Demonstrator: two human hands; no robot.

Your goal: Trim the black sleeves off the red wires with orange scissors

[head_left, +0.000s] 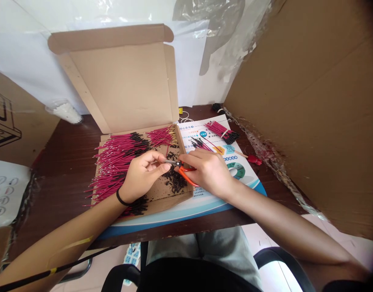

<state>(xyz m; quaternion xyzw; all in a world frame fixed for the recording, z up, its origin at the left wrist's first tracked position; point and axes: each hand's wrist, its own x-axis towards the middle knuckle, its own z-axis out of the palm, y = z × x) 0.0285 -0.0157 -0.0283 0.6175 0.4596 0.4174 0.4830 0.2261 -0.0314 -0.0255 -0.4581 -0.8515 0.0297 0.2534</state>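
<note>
My right hand [209,170] is closed around a small pair of scissors [186,175] with orange handles, the blades pointing left. Facing it, my left hand [145,172] is pinched at the blade tips, and a thin red wire [167,151] sticks up from its fingertips; the gripped end is hidden. Both hands are over an open cardboard box [162,199]. Inside it, many red wires with black ends [113,162] fill the left side. A smaller pile of red wires with gold-coloured tips [162,136] lies at the back right. Black scraps [175,184] are scattered below the blades.
Right of the box, a printed sheet [201,202] carries a banded bundle of red wires [219,130] and some loose wires [201,144]. A red-handled tool [253,159] lies further right. Cardboard walls [311,101] stand close on the right. A clear cup [66,111] sits back left.
</note>
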